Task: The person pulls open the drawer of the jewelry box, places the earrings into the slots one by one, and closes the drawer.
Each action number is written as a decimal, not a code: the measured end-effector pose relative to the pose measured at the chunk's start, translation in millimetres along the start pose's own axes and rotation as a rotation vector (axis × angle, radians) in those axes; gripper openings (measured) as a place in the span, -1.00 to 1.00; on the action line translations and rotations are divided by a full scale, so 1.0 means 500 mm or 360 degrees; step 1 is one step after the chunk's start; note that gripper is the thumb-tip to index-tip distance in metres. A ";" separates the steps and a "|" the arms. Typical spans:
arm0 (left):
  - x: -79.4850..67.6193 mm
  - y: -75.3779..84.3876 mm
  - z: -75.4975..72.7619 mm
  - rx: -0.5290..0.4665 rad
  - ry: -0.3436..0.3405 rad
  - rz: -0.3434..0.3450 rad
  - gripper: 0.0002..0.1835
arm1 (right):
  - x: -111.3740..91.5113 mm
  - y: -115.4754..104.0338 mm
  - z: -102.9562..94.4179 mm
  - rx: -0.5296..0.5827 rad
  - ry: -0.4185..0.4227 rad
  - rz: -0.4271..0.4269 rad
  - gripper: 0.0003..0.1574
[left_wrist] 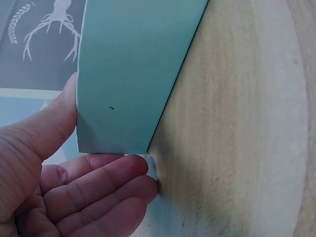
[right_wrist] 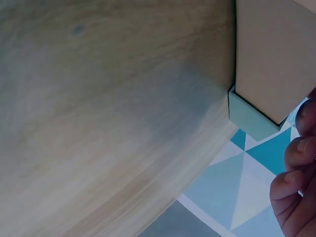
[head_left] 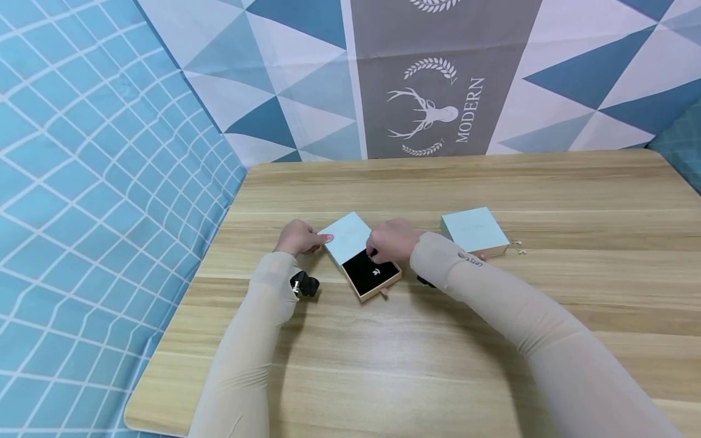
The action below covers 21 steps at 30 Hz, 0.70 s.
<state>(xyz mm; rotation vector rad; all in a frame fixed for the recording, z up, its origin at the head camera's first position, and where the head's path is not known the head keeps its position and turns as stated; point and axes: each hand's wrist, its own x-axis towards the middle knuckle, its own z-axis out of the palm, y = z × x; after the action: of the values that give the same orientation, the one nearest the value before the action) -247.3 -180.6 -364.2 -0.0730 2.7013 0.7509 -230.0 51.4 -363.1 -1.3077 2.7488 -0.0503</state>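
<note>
The wooden surface (head_left: 394, 359) gives most of its free room at six o'clock, a wide bare stretch between the person's forearms, and more toward three o'clock. Its left edge runs past the left forearm at nine o'clock; the far edge lies at twelve, with bare wood before it.

Near the middle sits a pale-blue jewellery-box sleeve (head_left: 346, 232), its tray (head_left: 381, 288) drawn out between four and five o'clock. A closed pale-blue jewellery box (head_left: 475, 230) stands apart between two and three o'clock, beneath the line of the right forearm, so a low sweep that way could nudge it.

The left hand (head_left: 300, 237) pinches the sleeve at its nine o'clock corner, thumb on top and fingers against the side. The right hand (head_left: 393, 239) comes over the tray from one o'clock, fingers curled together and pointing down; whether they pinch anything cannot be told.

Below them, the black insert (head_left: 360, 277) bears a small white ornament (head_left: 376, 272), lying toward the tray's outer end. The step in hand seems to be fine fingertip work on that insert; the next move probably calls for a light, precise pinch while the sleeve is kept steady. Two tiny white pieces (head_left: 523, 252) lie just beyond the closed box, toward four o'clock.
</note>
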 end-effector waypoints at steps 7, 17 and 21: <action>-0.001 0.000 0.000 0.0024 0.0008 0.0026 -0.41 | 0.001 0.000 0.001 -0.0020 0.0015 -0.0053 -0.88; -0.003 0.000 0.000 0.0012 0.0017 0.0017 -0.41 | -0.002 -0.005 -0.006 0.0015 0.0009 -0.0012 -0.87; -0.002 -0.001 0.001 0.0003 0.0012 0.0016 -0.41 | -0.002 -0.006 -0.011 0.0030 -0.0017 0.0015 -0.88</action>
<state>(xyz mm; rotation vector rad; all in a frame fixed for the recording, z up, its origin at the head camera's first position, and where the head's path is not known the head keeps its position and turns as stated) -246.1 -180.9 -364.2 -0.0620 2.7116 0.7526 -227.5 49.9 -357.6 -1.2860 2.7385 -0.0682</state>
